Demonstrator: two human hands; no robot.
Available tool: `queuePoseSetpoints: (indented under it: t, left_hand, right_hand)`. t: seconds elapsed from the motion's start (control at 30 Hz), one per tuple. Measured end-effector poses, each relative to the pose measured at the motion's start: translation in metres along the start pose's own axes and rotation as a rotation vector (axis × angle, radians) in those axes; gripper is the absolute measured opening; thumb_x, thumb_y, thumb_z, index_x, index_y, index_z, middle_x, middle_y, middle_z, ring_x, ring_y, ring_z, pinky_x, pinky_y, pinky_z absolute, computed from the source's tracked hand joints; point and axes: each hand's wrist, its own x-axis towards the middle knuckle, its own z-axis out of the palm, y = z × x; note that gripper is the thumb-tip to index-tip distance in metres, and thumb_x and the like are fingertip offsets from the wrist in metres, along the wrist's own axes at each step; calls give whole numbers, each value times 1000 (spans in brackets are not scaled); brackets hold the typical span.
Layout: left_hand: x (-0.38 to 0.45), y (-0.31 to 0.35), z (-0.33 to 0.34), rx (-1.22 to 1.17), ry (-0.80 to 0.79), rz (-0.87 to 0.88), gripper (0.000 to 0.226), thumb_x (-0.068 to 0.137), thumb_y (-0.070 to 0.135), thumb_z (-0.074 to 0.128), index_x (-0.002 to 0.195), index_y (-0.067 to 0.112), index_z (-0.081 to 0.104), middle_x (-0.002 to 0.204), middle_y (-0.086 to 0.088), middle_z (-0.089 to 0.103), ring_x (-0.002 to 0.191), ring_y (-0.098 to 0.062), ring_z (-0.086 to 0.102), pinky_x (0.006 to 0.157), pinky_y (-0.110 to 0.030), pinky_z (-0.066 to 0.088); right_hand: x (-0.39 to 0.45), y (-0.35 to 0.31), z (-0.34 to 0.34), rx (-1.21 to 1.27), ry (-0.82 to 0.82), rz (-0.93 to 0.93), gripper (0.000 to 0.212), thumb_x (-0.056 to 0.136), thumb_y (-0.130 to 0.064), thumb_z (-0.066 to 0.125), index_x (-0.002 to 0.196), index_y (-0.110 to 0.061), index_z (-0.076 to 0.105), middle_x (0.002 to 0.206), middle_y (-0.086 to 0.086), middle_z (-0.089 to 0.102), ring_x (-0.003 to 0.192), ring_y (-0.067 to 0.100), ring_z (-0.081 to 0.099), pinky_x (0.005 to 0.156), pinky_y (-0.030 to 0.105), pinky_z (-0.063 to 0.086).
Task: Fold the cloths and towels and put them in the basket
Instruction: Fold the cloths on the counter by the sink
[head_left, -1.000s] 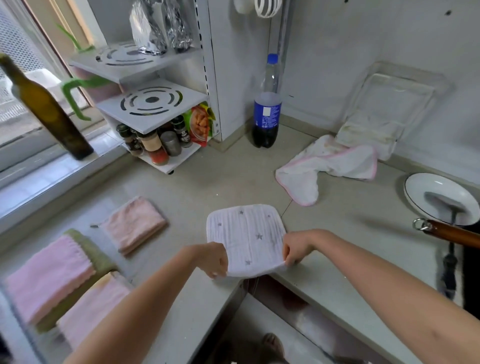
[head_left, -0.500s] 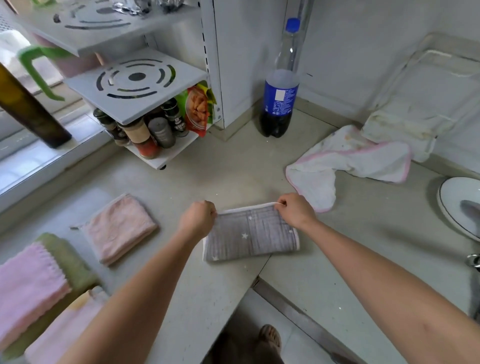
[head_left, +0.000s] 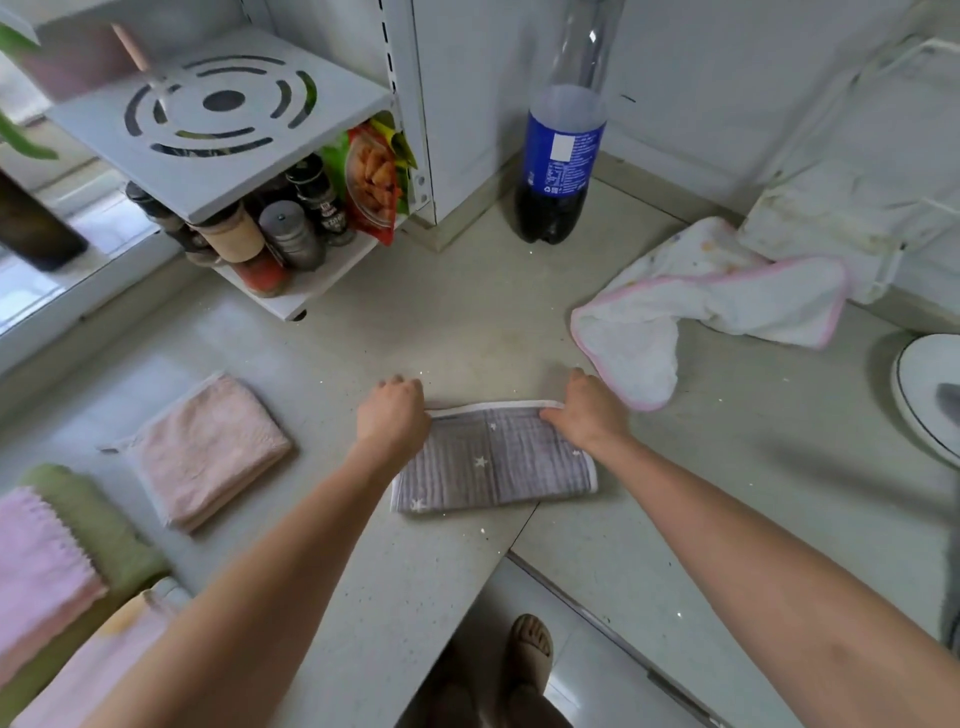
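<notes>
- A second earlier the grey cloth (head_left: 493, 462) was held open, pale side up, by its near corners; it then lay folded in half on the counter (head_left: 467, 322), grey starred side up, the white-bound edges together at the far side.
- The left hand (head_left: 393, 415) rested at the far left corner and the right hand (head_left: 587, 410) at the far right corner; the fingers of both were curled down onto the far edge, apparently pinching it, though the fingertips were hidden.
- Judgement: the first fold was complete; a second fold, side to side, seemed the likely next step.
- A folded pink cloth (head_left: 208, 452) lay to the left, well apart, with a pink-and-green stack (head_left: 62, 551) at the left margin.
- The white towel (head_left: 701, 312), pink-edged, lay crumpled beyond the right hand, not yet folded.
- No basket could be identified with certainty, so no cloth was judged stowed.
</notes>
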Motion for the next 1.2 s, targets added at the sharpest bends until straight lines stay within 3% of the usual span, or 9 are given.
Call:
queuePoseSetpoints:
  t: [0.1, 0.23, 0.33, 0.53, 0.77, 0.9, 1.07, 1.13, 1.2]
  left_hand:
    - [-24, 19, 16, -88, 218, 296, 38, 98, 22, 45, 135, 13, 47, 140, -5, 46, 128, -22, 41, 108, -32, 33]
    - [-37, 26, 53, 13, 23, 479, 64, 98, 48, 13, 152, 15, 6, 160, -3, 1, 148, -21, -5, 119, -34, -6]
    - [-37, 19, 73, 93, -10, 470, 75, 93, 61, 0, 151, 16, -11, 158, -1, -15, 146, -18, -18, 119, -36, -11]
    - [-41, 19, 74, 117, 32, 458, 81, 90, 69, 0, 152, 18, -10, 158, -1, -16, 145, -20, -19, 118, -43, -9]
    - [-40, 20, 72, 174, 30, 455, 82, 87, 77, 8, 150, 30, -14, 157, 3, -20, 143, -26, -25, 114, -57, -14]
    - [-40, 16, 76, 174, 57, 469, 84, 86, 79, 15, 152, 31, -3, 159, 4, -9, 145, -29, -16, 113, -62, -8]
    - [-37, 16, 68, 180, 6, 477, 93, 77, 84, 2, 150, 28, -14, 157, 1, -21, 144, -25, -23, 114, -55, -16]
    - [-38, 8, 58, 36, -22, 468, 94, 77, 82, -3, 152, 26, -7, 156, 1, -20, 144, -21, -22, 117, -45, -15]
    - [-48, 2, 45, -357, 61, 274, 76, 92, 68, 12, 151, 21, 20, 161, -1, 1, 148, -22, -1, 119, -39, 2]
  right_hand:
    - [-5, 10, 5, 133, -70, 128, 56, 84, -44, 65, 118, -2, 49, 114, 15, 61, 106, 32, 60, 69, 30, 40]
    - [-6, 15, 12, 334, -138, 204, 34, 76, -31, 77, 90, -5, 59, 90, 11, 64, 79, 25, 63, 46, 23, 31]
    - [-6, 17, 10, 374, -201, 254, 30, 74, -25, 79, 90, -3, 66, 84, 7, 63, 73, 20, 60, 49, 23, 35]
    - [-14, 19, 13, 600, -127, 127, 32, 86, -32, 65, 97, -3, 65, 95, 10, 68, 88, 27, 65, 79, 43, 53]
    - [-24, 23, 21, 514, -90, 134, 37, 96, -24, 50, 61, -14, 42, 63, 1, 45, 67, 21, 46, 56, 31, 28]
    - [-31, 28, 24, 456, 80, 63, 20, 97, -19, 49, 79, -11, 52, 77, 4, 56, 71, 20, 50, 58, 27, 27]
    - [-41, 31, 30, 450, 136, 3, 22, 98, -21, 48, 91, -4, 59, 81, 6, 61, 73, 21, 57, 62, 31, 41]
    - [-42, 27, 27, 455, 166, -7, 22, 98, -23, 49, 91, -4, 60, 81, 6, 62, 73, 22, 58, 62, 34, 45]
    - [-46, 16, 20, 494, 184, -8, 18, 96, -21, 51, 87, -7, 58, 77, 3, 58, 70, 21, 54, 56, 30, 39]
